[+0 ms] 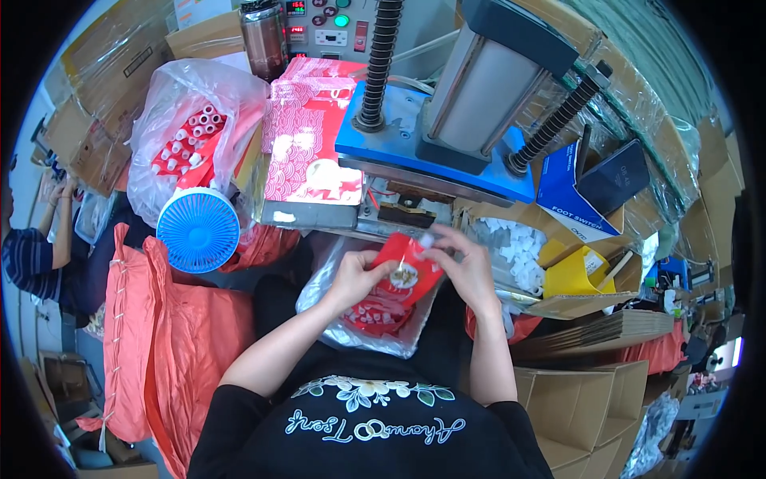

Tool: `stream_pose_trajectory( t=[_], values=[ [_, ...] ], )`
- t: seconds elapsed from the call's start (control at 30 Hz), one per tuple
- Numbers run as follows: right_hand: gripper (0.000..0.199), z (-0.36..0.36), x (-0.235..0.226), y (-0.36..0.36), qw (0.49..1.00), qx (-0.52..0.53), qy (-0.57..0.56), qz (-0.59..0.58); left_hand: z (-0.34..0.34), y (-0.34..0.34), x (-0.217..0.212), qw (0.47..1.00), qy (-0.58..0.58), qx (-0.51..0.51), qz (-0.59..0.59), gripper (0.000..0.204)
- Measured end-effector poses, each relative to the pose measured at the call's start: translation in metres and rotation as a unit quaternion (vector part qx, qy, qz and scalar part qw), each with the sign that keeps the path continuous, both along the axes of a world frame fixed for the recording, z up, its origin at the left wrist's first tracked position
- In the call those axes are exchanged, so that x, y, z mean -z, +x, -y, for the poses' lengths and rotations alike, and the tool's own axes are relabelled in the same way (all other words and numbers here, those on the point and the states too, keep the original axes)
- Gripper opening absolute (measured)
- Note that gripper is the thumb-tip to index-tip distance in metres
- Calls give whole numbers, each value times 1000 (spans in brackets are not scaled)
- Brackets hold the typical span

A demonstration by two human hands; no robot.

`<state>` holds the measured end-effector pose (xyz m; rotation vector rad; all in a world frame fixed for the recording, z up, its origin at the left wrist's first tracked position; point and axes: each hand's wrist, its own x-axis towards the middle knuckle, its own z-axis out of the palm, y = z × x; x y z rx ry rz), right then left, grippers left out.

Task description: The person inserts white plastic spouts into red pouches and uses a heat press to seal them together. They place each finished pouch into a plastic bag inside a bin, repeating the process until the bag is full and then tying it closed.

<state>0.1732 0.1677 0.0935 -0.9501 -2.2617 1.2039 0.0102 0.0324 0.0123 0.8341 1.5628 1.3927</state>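
Left hand [359,279] and right hand [467,267] pinch a flat red pouch [411,279] before the blue metal press [387,129], seemingly adjusting its white spout [426,240] (next wanting steadiness).

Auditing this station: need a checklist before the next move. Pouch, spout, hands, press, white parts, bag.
1. Pouch held: ok, left hand and right hand both on it.
2. Spout capped: cannot tell, too small.
3. Hands clear of press: ok, both in front of it.
4. White parts reachable: ok, likely; just right of right hand.
5. Clear bag open: ok, red pouches show inside.
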Motion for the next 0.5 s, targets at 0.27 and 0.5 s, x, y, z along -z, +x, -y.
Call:
stream_pose_trajectory(
  t=[0.27, 0.5],
  values=[
    [33, -50, 5, 62, 928, 196, 264, 172, -35, -11, -28, 939, -54, -126, 316, 32],
    [22, -61, 56, 62, 920, 163, 288, 210, -34, -34, -19, 995, 2, -73, 73, 27]
  ],
)
